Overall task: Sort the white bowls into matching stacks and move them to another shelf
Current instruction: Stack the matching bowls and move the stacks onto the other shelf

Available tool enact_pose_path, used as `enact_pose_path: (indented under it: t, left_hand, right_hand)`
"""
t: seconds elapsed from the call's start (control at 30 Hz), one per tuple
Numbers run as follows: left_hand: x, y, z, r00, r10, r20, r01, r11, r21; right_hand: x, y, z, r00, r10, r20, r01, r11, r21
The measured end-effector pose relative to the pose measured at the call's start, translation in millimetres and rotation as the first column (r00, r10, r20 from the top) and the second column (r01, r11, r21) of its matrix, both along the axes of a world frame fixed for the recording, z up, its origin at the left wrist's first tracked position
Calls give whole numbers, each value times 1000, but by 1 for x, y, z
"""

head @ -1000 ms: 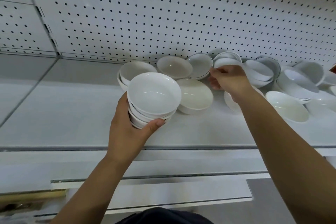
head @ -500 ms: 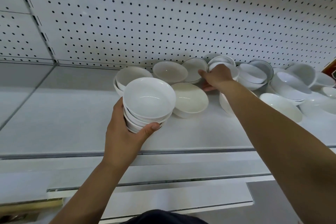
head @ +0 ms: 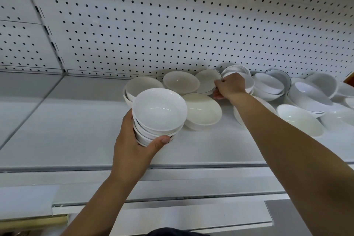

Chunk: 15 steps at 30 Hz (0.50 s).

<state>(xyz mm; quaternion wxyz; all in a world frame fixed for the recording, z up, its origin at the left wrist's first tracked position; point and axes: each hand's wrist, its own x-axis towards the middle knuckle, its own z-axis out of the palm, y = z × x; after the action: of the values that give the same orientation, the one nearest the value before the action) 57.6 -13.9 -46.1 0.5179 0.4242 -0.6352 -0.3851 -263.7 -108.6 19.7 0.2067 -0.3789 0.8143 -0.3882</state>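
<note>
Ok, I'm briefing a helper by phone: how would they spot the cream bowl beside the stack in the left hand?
On the white shelf below the perforated back panel, find the stack of glossy white bowls in the left hand. The shallow cream bowl sits right of it, the frontmost of the duller, yellowish bowls.

A single head-worn view looks forward and down, close over the shelf (head: 76, 130).
</note>
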Motion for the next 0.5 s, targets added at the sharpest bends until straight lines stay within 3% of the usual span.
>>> enact_pose_path:
  t: [0.5]
  left_hand:
    - [0, 1, 2, 999, -37, 11, 37, 999, -7]
  right_hand:
    - [-4, 12, 3, 996, 85, 4, -86, 993, 77]
